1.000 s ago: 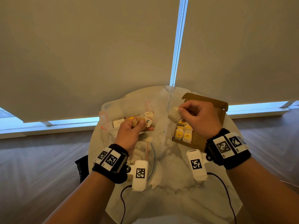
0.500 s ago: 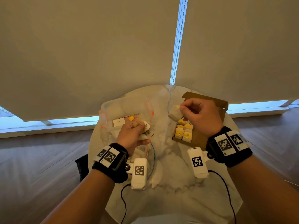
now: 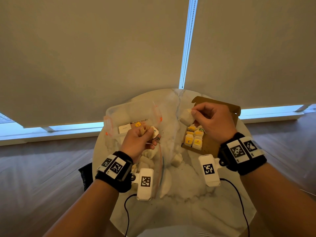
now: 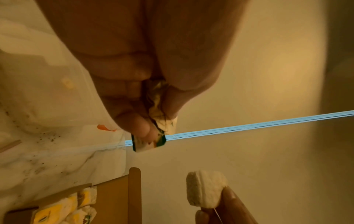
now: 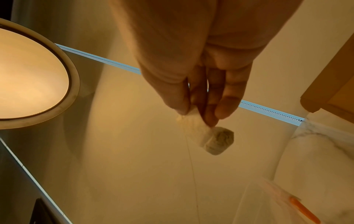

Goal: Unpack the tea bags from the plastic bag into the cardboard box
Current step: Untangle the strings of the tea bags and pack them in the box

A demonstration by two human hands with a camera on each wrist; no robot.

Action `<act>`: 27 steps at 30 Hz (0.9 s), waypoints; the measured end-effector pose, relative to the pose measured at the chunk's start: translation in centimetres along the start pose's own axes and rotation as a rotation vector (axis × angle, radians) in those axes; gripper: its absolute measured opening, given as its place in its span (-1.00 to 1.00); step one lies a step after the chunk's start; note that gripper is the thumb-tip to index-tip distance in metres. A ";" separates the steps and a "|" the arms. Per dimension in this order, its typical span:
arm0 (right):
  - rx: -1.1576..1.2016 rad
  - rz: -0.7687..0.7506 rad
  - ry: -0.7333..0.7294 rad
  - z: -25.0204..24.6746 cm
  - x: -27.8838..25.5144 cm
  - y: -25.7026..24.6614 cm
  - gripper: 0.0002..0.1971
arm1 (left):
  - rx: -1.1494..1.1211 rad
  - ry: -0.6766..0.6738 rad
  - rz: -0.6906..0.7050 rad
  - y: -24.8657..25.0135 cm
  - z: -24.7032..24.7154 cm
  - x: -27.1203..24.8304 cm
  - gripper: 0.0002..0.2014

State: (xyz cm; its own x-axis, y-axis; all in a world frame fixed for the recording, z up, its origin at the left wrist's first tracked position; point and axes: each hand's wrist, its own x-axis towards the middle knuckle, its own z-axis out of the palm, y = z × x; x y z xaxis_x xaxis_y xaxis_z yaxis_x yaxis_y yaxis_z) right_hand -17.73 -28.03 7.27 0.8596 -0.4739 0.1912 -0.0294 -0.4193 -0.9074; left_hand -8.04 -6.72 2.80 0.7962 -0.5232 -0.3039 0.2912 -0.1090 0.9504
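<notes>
Right hand (image 3: 214,124) pinches one tea bag (image 3: 186,116) by its top, raised above the near-left corner of the cardboard box (image 3: 227,106), where several tea bags (image 3: 194,138) already lie. Left hand (image 3: 139,142) is clenched around a crumpled tea bag and tag (image 4: 160,121), beside the plastic bag (image 3: 119,115) on the table (image 3: 179,211).

Left hand (image 4: 145,63) pinching a crumpled tea bag (image 4: 161,118) with its green-edged tag (image 4: 148,143) showing below, right hand's fingers (image 4: 229,204) gripping a second tea bag (image 4: 205,188), cardboard box (image 4: 114,195) holding yellow-labelled bags (image 4: 67,209), all sitting on the marble table (image 4: 47,159).
</notes>
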 end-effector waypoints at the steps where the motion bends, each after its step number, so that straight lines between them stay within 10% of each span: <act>1: 0.002 0.002 0.007 0.0 0.0 0.1 -0.90 | 0.018 -0.001 0.001 -0.1 -0.1 0.0 -0.79; 19: -0.057 0.000 -0.083 0.5 0.1 0.4 -0.93 | -0.186 0.100 0.127 0.2 -0.8 0.5 -0.79; 27: -0.147 -0.044 -0.230 1.0 0.2 0.1 -0.90 | -0.348 0.032 -0.081 2.3 0.6 0.4 -0.84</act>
State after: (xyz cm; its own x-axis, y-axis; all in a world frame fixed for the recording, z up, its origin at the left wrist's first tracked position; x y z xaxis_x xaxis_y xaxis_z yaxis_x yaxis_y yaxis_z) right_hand -17.09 -27.41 6.82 0.9545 -0.2711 0.1239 -0.0486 -0.5516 -0.8327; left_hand -7.35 -7.75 4.93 0.7774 -0.4975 -0.3848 0.5131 0.1479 0.8455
